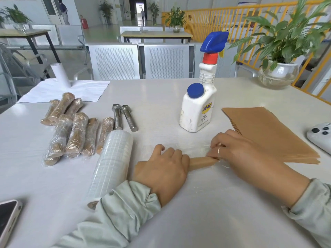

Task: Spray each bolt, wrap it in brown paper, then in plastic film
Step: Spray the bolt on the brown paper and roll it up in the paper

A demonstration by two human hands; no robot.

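Behind, grey chairs (114, 61) face white table (161, 97).

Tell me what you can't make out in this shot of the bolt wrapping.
All in the head view:
- Paper-wrapped bolt: its left part is hidden under the left hand.
- Right hand: its fingertips are curled out of sight at the bolt's end.
- Phone: cut off by the left edge.
- Spray bottle: small label text unreadable.

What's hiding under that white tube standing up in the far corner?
The white tube stands on a white sheet spread on the table. The spot directly beneath it is covered.
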